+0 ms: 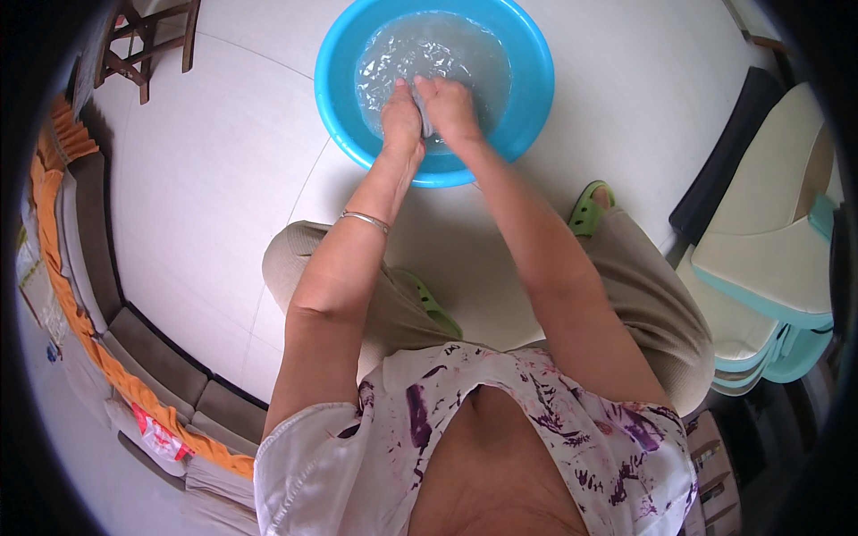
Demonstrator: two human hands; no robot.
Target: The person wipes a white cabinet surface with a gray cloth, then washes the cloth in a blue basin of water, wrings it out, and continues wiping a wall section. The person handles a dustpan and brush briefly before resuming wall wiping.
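Note:
A round blue plastic basin [538, 80] stands on the floor before me, holding cloudy water [436, 40] with ripples on its surface. Both my hands are over the near part of the basin, close together at the water. Between them is a wet grey cloth [425, 115], bunched up and mostly hidden by the fingers. My left hand [401, 119] grips it from the left side, thumb pointing away from me. My right hand [448, 108] is closed on it from the right, knuckles up. A silver bangle [365, 219] circles my left forearm.
Pale floor tiles [201, 154] surround the basin. A dark wooden folding stool or rack [144, 47] stands at the far left. Along the left runs a grey cushioned sofa [161, 345] with an orange cover. Cream and turquoise padded chairs [757, 268] stand at the right. My green clogs [587, 209] flank the near floor.

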